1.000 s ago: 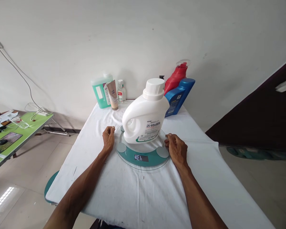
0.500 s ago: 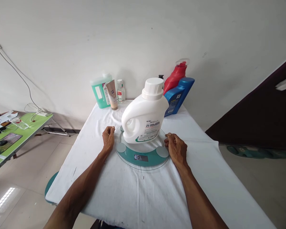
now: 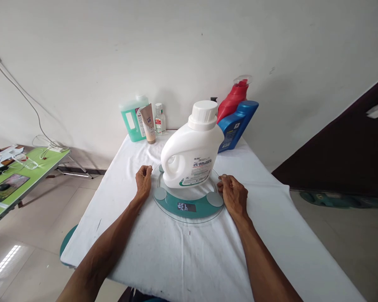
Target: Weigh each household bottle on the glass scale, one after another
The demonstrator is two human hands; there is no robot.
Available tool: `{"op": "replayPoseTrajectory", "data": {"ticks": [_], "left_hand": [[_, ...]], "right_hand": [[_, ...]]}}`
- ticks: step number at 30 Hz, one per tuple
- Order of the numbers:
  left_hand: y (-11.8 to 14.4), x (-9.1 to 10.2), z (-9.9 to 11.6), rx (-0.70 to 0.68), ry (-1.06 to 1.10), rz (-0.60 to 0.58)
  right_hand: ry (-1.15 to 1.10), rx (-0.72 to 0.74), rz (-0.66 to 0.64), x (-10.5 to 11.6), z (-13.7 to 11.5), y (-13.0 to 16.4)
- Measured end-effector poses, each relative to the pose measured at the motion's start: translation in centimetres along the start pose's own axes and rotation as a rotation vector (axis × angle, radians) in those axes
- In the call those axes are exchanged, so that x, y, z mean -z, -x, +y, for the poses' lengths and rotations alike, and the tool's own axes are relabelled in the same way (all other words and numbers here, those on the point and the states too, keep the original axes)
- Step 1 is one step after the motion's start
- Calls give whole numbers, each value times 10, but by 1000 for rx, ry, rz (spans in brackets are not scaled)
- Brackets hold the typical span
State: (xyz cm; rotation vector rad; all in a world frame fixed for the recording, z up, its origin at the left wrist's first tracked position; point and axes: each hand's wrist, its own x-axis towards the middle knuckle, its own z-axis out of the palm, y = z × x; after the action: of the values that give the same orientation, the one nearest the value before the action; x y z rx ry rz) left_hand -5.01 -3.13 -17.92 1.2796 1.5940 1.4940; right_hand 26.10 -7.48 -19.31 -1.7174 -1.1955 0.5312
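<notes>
A round glass bathroom scale (image 3: 173,205) with a teal band and a lit display lies on the white-covered table. Standing on it is a white laundry detergent bottle (image 3: 189,147), upright, with its cap on and its handle toward the left. My left hand (image 3: 143,182) is closed at the left rim of the scale, fingers curled in. At the opposite rim, my right hand (image 3: 234,197) has its fingers bent and closed, thumb and fingertips at the glass edge. Neither hand touches the bottle. The undersides of the fingers are hidden.
Along the wall stand a green liquid jug (image 3: 132,121), a brown tube (image 3: 148,126), a small clear bottle (image 3: 159,121), a red bottle (image 3: 234,100) and a blue bottle (image 3: 236,130). A green table (image 3: 34,178) with papers and a cable stands at left.
The view has shifted very slightly. Both hands, the bottle and the scale keep their places.
</notes>
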Motion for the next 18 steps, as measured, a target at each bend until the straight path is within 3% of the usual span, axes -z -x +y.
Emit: {"op": "replayPoseTrajectory", "data": {"ticks": [18], "left_hand": [[0, 0, 0, 9, -15, -9]], "right_hand": [[-23, 18, 2, -1, 4, -1]]}}
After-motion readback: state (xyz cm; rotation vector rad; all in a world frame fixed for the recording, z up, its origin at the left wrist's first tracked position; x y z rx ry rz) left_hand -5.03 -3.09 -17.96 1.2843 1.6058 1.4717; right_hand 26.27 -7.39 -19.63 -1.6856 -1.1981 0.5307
